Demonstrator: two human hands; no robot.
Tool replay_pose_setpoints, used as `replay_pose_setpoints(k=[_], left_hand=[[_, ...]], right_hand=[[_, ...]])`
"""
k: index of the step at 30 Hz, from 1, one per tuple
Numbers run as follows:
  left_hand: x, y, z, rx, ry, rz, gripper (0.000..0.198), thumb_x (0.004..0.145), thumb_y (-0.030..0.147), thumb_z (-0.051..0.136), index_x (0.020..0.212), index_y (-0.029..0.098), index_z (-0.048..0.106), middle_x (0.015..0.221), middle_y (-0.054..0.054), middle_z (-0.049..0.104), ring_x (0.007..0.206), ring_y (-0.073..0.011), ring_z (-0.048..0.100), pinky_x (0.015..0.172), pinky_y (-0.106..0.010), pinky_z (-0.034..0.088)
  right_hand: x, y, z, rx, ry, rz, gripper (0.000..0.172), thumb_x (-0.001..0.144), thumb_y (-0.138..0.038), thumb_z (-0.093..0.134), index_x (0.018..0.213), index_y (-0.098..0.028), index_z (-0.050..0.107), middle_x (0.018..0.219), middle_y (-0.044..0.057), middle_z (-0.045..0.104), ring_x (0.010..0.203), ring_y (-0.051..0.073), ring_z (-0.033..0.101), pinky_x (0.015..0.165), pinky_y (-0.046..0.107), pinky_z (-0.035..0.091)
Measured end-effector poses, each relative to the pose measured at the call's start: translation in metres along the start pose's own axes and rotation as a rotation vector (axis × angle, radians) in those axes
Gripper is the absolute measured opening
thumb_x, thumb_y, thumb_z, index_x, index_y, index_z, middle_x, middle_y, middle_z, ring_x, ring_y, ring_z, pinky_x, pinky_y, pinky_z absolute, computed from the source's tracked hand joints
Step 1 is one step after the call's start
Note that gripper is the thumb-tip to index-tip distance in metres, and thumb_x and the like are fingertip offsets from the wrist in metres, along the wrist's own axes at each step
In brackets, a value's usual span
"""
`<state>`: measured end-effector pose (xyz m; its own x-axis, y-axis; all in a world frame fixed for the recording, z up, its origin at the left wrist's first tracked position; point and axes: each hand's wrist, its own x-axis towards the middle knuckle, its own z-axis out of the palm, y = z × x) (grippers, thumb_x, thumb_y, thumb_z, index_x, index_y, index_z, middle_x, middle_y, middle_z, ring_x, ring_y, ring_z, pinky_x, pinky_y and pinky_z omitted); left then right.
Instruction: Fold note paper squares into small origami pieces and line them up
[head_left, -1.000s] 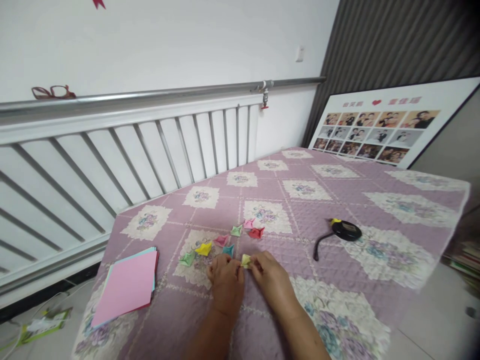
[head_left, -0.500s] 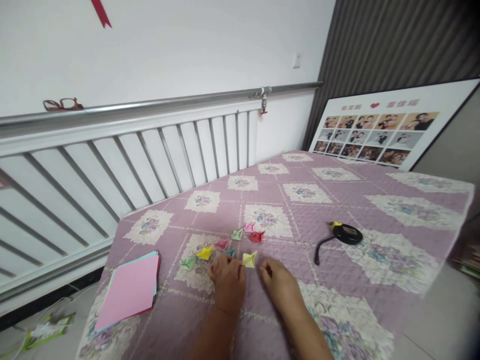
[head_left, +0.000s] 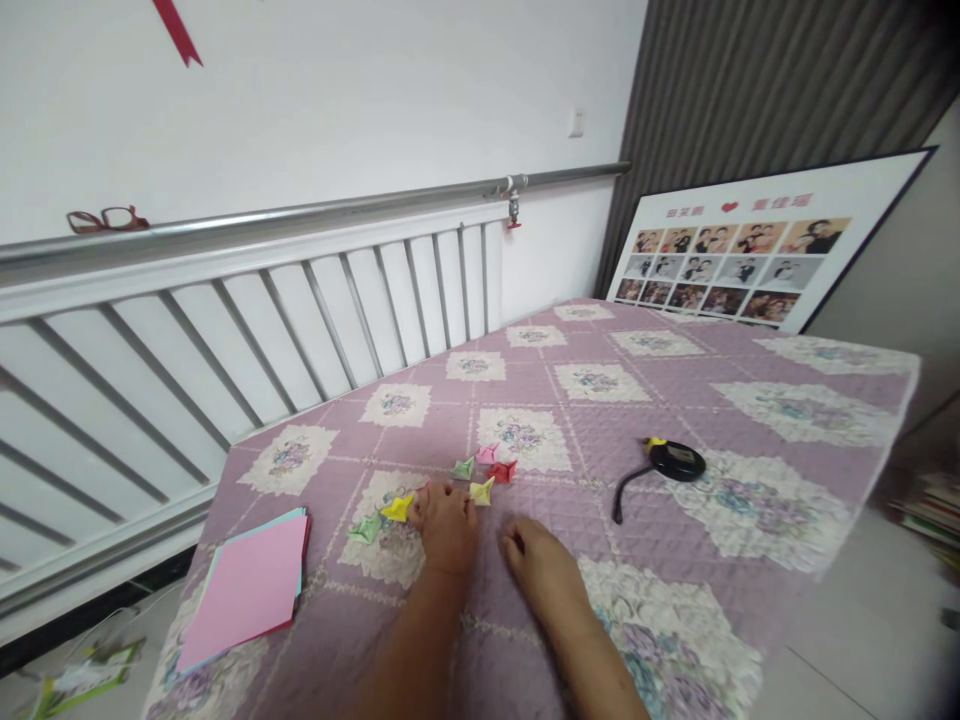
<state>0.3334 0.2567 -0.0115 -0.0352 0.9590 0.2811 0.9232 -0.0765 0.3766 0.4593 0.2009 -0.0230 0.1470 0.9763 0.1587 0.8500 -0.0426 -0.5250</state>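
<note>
My left hand [head_left: 448, 525] rests palm-down on the tablecloth with its fingers curled, covering part of the group of small folded paper pieces. A bit of pink paper shows past its fingertips; whatever they pinch is hidden. Just right of it, near the thumb, lies a pale yellow folded paper [head_left: 481, 491]. Beyond are a pale green one [head_left: 463, 468], a pink one [head_left: 487, 454] and a red one [head_left: 502, 471]. To the left sit a yellow piece [head_left: 397, 508] and a green piece [head_left: 366, 529]. My right hand [head_left: 541, 562] is loosely closed on the cloth, nothing visible in it.
A stack of coloured paper sheets [head_left: 247, 590], pink on top, lies at the left table edge. Right of my hands is a black tape measure [head_left: 676, 461] with a strap. A white radiator [head_left: 300, 335] lines the far side; a photo board [head_left: 750, 250] leans behind.
My left hand has moved slightly away from me over the folded papers, hiding the teal one and most of a pink one. The pale yellow piece has shifted toward the red one.
</note>
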Motion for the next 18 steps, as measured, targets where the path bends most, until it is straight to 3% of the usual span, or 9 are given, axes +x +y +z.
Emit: replay_pose_setpoints(k=[9, 14, 18], left_hand=[[0.000, -0.003, 0.001, 0.043, 0.008, 0.008, 0.011, 0.082, 0.027, 0.058, 0.082, 0.027, 0.069, 0.104, -0.004, 0.058, 0.104, -0.0253, 0.046, 0.089, -0.043, 0.026], [-0.001, -0.003, -0.006, 0.033, -0.028, 0.006, 0.016, 0.082, 0.028, 0.059, 0.095, 0.030, 0.067, 0.109, -0.005, 0.057, 0.107, -0.0257, 0.044, 0.092, -0.043, 0.024], [0.003, -0.004, -0.012, 0.067, -0.057, 0.044, 0.014, 0.081, 0.028, 0.059, 0.094, 0.029, 0.066, 0.108, -0.004, 0.056, 0.107, -0.0249, 0.044, 0.093, -0.043, 0.023]], right_hand=[[-0.001, -0.002, -0.003, -0.018, -0.025, 0.000, 0.012, 0.083, -0.018, 0.049, 0.075, -0.020, 0.057, 0.079, 0.002, 0.062, 0.075, 0.015, 0.056, 0.066, 0.024, 0.033], [-0.001, -0.003, -0.004, -0.026, -0.027, -0.003, 0.012, 0.084, -0.019, 0.048, 0.076, -0.020, 0.057, 0.080, 0.003, 0.062, 0.077, 0.015, 0.056, 0.067, 0.024, 0.033], [-0.001, -0.003, -0.002, -0.028, -0.030, -0.011, 0.012, 0.084, -0.019, 0.048, 0.077, -0.020, 0.057, 0.081, 0.002, 0.063, 0.078, 0.015, 0.056, 0.068, 0.023, 0.033]])
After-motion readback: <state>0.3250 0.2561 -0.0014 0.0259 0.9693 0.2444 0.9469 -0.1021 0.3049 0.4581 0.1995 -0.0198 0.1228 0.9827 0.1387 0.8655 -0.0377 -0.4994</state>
